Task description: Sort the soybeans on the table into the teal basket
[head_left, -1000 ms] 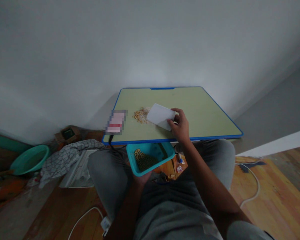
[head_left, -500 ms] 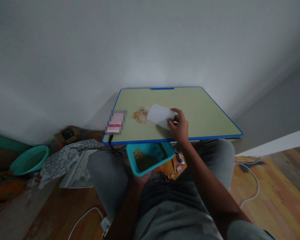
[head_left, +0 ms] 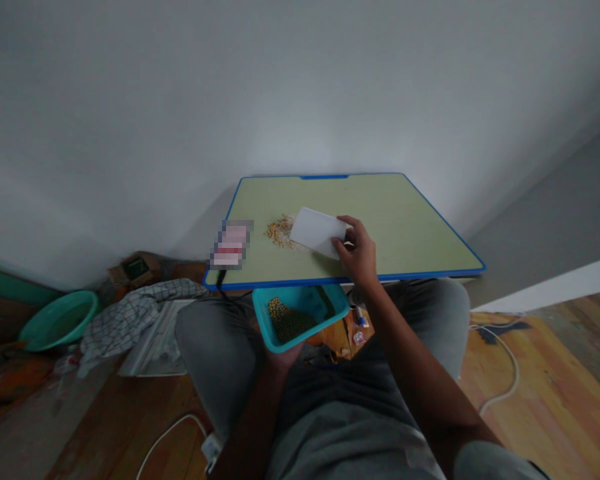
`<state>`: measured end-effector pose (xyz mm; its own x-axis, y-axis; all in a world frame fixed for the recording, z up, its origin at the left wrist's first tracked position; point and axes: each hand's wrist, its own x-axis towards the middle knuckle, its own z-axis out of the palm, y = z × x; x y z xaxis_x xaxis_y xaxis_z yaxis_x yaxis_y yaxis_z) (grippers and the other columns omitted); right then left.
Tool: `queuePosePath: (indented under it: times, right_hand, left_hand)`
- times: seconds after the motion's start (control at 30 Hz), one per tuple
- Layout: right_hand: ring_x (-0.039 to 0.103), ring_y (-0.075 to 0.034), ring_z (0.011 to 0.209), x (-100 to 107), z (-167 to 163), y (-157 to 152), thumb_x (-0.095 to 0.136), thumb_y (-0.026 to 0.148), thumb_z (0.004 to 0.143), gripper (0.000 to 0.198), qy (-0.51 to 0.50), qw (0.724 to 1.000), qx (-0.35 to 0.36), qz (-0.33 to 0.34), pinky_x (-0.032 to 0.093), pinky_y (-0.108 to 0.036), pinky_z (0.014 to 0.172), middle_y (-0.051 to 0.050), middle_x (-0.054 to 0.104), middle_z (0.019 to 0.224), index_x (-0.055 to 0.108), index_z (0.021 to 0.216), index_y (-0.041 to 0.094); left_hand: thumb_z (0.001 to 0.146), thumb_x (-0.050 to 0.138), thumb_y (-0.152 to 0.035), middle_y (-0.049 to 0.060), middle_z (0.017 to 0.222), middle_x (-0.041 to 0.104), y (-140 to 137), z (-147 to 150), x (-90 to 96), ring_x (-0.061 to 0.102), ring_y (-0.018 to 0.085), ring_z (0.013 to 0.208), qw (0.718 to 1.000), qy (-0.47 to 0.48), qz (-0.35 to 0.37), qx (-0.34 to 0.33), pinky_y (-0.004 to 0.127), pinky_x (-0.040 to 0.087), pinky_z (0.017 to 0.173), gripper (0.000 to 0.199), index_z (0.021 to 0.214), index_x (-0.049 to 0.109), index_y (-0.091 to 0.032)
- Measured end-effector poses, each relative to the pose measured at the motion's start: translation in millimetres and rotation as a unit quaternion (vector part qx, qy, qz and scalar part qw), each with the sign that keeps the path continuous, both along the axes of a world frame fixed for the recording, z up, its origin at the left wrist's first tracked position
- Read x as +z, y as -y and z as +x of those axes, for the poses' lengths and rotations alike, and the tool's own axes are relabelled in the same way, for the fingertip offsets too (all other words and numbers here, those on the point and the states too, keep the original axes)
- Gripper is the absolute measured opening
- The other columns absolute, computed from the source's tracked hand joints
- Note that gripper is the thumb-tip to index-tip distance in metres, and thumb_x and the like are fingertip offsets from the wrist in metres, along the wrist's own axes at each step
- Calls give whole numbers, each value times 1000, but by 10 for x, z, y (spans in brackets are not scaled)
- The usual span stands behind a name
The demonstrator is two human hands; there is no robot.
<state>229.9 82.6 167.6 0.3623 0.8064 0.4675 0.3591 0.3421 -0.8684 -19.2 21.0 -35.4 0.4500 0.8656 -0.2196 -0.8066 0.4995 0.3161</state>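
Observation:
Pinched between the thumb and fingers of my right hand (head_left: 357,250) is a white card (head_left: 316,231), tilted over the pale green tabletop (head_left: 390,213). The card partly covers a small pile of yellow kernels and pale grains (head_left: 279,231). My left hand (head_left: 284,357) holds a turquoise plastic basin (head_left: 281,347) from below, just under the table's front edge; its fingers are mostly hidden. Inside the basin lie yellow kernels (head_left: 276,311) on the left and small dark green beans (head_left: 295,325) beside them.
A blurred-out pinkish item (head_left: 231,245) lies at the table's left edge, with a black strap (head_left: 221,277) hanging down. On the floor at left are a green basin (head_left: 60,320), a checked cloth (head_left: 130,317) and a box (head_left: 136,268). White cables (head_left: 515,373) run across the wooden floor.
My right hand and the white card have shifted slightly to the left, covering a little more of the grain pile. The turquoise basin and my left hand stay where they were.

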Motion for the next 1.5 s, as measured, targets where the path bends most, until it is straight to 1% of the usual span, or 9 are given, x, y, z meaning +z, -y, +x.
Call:
queuePosePath:
  times: [0.1,0.23,0.4,0.63,0.8,1.0,1.27,1.4,1.5]
  right_hand:
    - [59,-17,73,7,0,2,69,32,88,51,2,1000,18,-3,54,-31,71,3,61,83,65,139,27]
    - [61,-17,75,3,7,4,71,33,88,52,-3,1000,16,1,54,-30,70,2,62,86,65,140,27]
    - [60,-17,74,-7,10,-1,69,32,89,50,3,1000,-1,6,54,-30,70,3,61,84,66,139,28]
    - [60,-17,76,15,-4,9,68,32,91,51,6,999,36,-1,54,-30,71,2,62,87,65,141,28]
    - [61,-16,77,28,-10,18,69,32,91,50,7,999,41,-1,55,-30,72,1,63,89,65,140,27]
    - [66,-18,84,21,-2,52,74,34,92,50,-15,995,96,8,58,-31,74,0,66,95,64,140,28]
    - [70,-18,82,16,23,77,82,36,91,49,8,975,220,-28,59,-29,70,-1,71,96,68,138,28]
    - [70,-17,82,29,40,75,83,33,90,47,14,968,247,-33,57,-27,69,0,70,95,70,135,27]
    - [69,-17,80,35,46,80,83,33,90,46,10,967,251,-38,55,-27,67,0,69,93,69,134,27]
  left_hand:
    - [112,39,-62,6,134,88,9,18,27,75,34,138,1000,-7,-1,3,69,42,133,60,125,88,-30]
    - [111,43,-61,5,141,85,16,25,14,74,34,140,1000,-7,3,9,70,41,133,55,130,86,-32]
    - [111,41,-58,5,134,88,-7,-4,-75,78,34,132,1000,-6,-4,1,69,42,133,56,124,88,-32]
    - [111,43,-61,6,142,85,-6,-13,-80,70,35,145,1000,7,-10,0,71,37,134,56,131,86,-32]
    - [111,42,-59,5,137,87,-14,-11,-105,75,35,139,1000,6,-13,-6,69,37,134,56,126,88,-31]
    - [111,44,-59,6,138,86,0,-15,-89,72,34,143,1000,10,-2,-7,69,35,136,55,127,88,-30]
    - [111,38,-66,4,161,73,-17,42,82,49,34,166,999,17,28,-20,70,26,141,62,144,80,-33]
    - [113,38,-62,5,163,71,7,56,199,50,36,166,998,36,46,-20,72,30,139,62,147,79,-30]
    - [113,38,-59,8,156,76,16,50,208,56,36,161,998,40,50,-26,73,35,137,60,143,81,-29]
